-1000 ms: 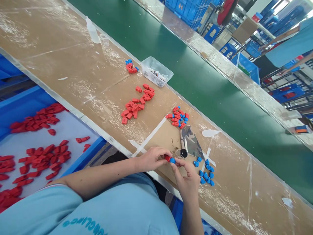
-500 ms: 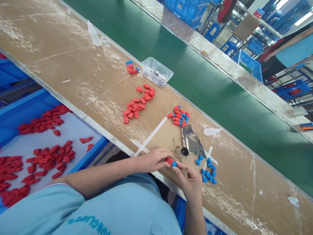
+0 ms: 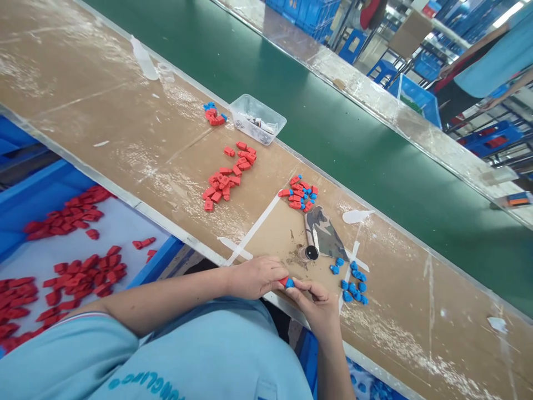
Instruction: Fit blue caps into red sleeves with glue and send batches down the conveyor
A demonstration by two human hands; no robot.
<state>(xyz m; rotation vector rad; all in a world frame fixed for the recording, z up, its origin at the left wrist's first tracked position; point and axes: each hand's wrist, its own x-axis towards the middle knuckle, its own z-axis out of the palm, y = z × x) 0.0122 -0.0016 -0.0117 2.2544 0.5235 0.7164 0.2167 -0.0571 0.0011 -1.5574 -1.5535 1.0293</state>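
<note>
My left hand pinches a small red plastic piece close to the table's near edge. Against its end sits a small blue plastic piece, gripped between the thumb and fingers of my right hand. The two pieces touch; fingers hide much of both. Just right of my hands lies a group of loose blue pieces. Farther up the table is a cluster of red pieces with blue ends, and left of that a pile of red pieces.
A small black-topped container stands beside camouflage-patterned material. Beyond are a clear plastic tub, a white bottle and a green conveyor belt. A blue crate of red pieces is at my left. Another person stands across the belt.
My hands have brought the red and blue pieces closer together, and less of them shows between my fingers. The whole view has shifted slightly.
</note>
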